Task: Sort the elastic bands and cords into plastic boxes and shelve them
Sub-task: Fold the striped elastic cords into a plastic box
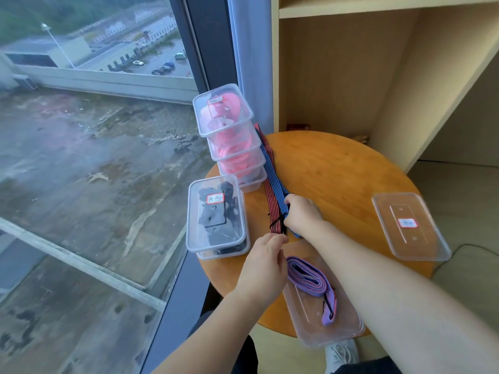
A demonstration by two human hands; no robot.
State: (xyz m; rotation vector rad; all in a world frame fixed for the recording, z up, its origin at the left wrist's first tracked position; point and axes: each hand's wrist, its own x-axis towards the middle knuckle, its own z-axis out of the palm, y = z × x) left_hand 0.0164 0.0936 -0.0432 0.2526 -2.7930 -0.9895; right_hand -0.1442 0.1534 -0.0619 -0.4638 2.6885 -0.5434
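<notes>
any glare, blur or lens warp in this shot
head view: wide-angle warp bows the window frame and shelf unit; soft daylight, no hard shadows; the label on the loose lid is washed out; the right hand gripping the striped bands looks slightly blurred.

Table: round, wooden, centre of the frame.
Right hand: mid-frame, fingers curled round the near end of the striped bands, which run up toward the window.
Left hand: just below, fingers relaxed beside the frayed end; contact unclear.
Pink-band boxes: lidded, stacked, upper centre.
Black-cord box: lidded, left table edge.
Open box: lower centre, holding a folded purple band.
Loose lid: right edge, labelled.
</notes>
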